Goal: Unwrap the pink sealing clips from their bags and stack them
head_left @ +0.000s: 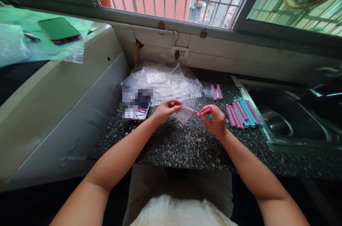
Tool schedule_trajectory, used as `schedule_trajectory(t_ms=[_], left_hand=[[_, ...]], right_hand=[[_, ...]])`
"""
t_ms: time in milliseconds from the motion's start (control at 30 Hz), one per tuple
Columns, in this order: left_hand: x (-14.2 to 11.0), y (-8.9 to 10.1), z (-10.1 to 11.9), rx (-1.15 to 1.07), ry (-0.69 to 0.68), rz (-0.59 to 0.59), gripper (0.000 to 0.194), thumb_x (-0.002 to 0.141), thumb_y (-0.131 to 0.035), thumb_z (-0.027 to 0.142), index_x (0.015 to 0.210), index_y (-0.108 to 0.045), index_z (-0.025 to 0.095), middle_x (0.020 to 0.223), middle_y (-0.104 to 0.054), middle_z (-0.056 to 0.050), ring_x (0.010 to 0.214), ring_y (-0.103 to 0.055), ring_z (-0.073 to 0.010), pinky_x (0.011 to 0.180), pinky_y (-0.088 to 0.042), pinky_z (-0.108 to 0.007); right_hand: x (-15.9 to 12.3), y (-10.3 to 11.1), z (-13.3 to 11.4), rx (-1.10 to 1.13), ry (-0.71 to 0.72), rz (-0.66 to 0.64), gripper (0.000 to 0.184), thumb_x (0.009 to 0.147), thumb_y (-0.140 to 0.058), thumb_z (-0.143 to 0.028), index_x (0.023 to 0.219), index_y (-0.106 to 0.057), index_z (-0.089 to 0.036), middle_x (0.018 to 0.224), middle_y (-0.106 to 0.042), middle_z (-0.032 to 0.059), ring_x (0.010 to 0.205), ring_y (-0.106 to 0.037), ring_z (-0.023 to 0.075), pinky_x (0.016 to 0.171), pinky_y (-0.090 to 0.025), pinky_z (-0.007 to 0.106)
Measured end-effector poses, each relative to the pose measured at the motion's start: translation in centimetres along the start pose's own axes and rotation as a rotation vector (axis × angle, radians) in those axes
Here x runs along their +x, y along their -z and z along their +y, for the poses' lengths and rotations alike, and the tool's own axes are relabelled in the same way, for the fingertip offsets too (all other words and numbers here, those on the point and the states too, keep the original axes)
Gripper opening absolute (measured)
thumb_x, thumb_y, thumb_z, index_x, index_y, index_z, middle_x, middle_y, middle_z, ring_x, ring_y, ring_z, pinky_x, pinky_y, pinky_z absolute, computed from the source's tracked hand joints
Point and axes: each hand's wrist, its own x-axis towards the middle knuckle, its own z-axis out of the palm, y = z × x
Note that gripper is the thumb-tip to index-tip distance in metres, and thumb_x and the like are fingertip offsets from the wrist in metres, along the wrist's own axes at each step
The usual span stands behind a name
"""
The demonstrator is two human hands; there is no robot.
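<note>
A slim pink bag clip spans the gap between my two hands above the dark speckled counter. My left hand pinches its left end between thumb and fingers. At the hinge end, my right hand is closed on the clip's other pink arm, so the clip looks unfolded. Below it lies a small piece of clear plastic. To the right of my right hand, pink clips and blue clips lie in a loose pile. Two more pink clips rest farther back on a small clear bag.
Clear plastic bags are heaped against the wall, beside a partly blurred flat object. A metal sink borders the right side. On the left stands a white appliance, with a phone on plastic nearby. A wall socket sits behind.
</note>
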Motion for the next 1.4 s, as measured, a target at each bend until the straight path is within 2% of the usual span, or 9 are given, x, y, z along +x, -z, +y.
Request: schedule_trajectory(t_ms=[267,367,500,600,867,1033,1267,1400], left_hand=[[-0.1,0.2,0.8,-0.158,-0.022,0.067,0.029,0.053,-0.077,0.027,0.074,-0.064,0.012,0.052,-0.056,0.003,0.049,-0.050,-0.0061,0.051,-0.037,-0.020],[-0.1,0.3,1.0,-0.174,-0.008,0.057,0.030,0.053,-0.077,0.028,0.074,-0.063,0.012,0.051,-0.055,0.004,0.049,-0.050,-0.0060,0.050,-0.036,-0.020],[-0.2,0.2,1.1,-0.117,0.004,0.037,0.031,0.053,-0.077,0.030,0.073,-0.063,0.012,0.052,-0.054,0.004,0.048,-0.049,-0.0062,0.050,-0.037,-0.021],[-0.3,0.2,1.0,-0.050,-0.002,0.054,0.031,0.053,-0.077,0.031,0.073,-0.063,0.012,0.052,-0.055,0.004,0.048,-0.049,-0.0062,0.052,-0.038,-0.021],[-0.3,0.2,1.0,0.034,0.000,0.085,0.032,0.053,-0.076,0.032,0.074,-0.062,0.012,0.055,-0.055,0.004,0.050,-0.048,-0.0062,0.053,-0.040,-0.022],[-0.4,0.0,0.9,0.020,0.008,0.066,0.034,0.053,-0.076,0.035,0.075,-0.063,0.012,0.054,-0.054,0.004,0.050,-0.048,-0.0062,0.053,-0.038,-0.022],[-0.4,-0.2,0.6,0.001,0.026,0.013,0.035,0.053,-0.076,0.035,0.075,-0.061,0.012,0.053,-0.055,0.004,0.049,-0.049,-0.0061,0.053,-0.037,-0.021],[-0.4,-0.2,0.4,-0.029,0.068,0.022,0.044,0.052,-0.075,0.033,0.086,-0.057,0.012,0.054,-0.055,0.005,0.049,-0.049,-0.0061,0.052,-0.037,-0.021]], right_hand=[[-0.3,0.1,0.2,0.247,-0.263,0.064,0.008,0.081,-0.049,-0.020,0.084,-0.056,-0.021,0.081,-0.062,0.0034,0.073,-0.058,0.0150,0.065,-0.049,0.030],[-0.3,0.2,0.3,0.319,-0.315,0.073,0.008,0.081,-0.049,-0.021,0.083,-0.057,-0.020,0.082,-0.061,0.0031,0.074,-0.058,0.0155,0.066,-0.049,0.030],[-0.3,0.1,0.5,0.343,-0.248,0.060,0.006,0.080,-0.050,-0.020,0.082,-0.056,-0.020,0.080,-0.060,0.0032,0.078,-0.058,0.0161,0.071,-0.049,0.032],[-0.3,-0.1,0.6,0.336,-0.204,0.026,0.005,0.080,-0.051,-0.020,0.083,-0.056,-0.020,0.082,-0.060,0.0036,0.077,-0.058,0.0157,0.068,-0.050,0.031],[-0.6,-0.7,0.9,0.310,-0.278,-0.102,0.008,0.081,-0.053,-0.025,0.086,-0.056,-0.019,0.083,-0.060,0.0039,0.073,-0.059,0.0134,0.057,-0.050,0.024],[-1.1,-1.4,1.3,0.316,-0.261,-0.183,0.016,0.078,-0.060,-0.027,0.090,-0.057,-0.018,0.085,-0.062,0.0045,0.063,-0.056,0.0105,0.052,-0.048,0.022],[-1.5,-1.9,1.0,0.272,-0.166,-0.121,0.005,0.079,-0.059,-0.024,0.080,-0.061,-0.018,0.077,-0.066,0.0039,0.069,-0.062,0.0136,0.059,-0.052,0.026],[-1.4,-1.9,0.8,0.230,-0.160,-0.090,0.006,0.079,-0.060,-0.025,0.079,-0.062,-0.019,0.075,-0.067,0.0041,0.070,-0.063,0.0154,0.065,-0.054,0.030]])
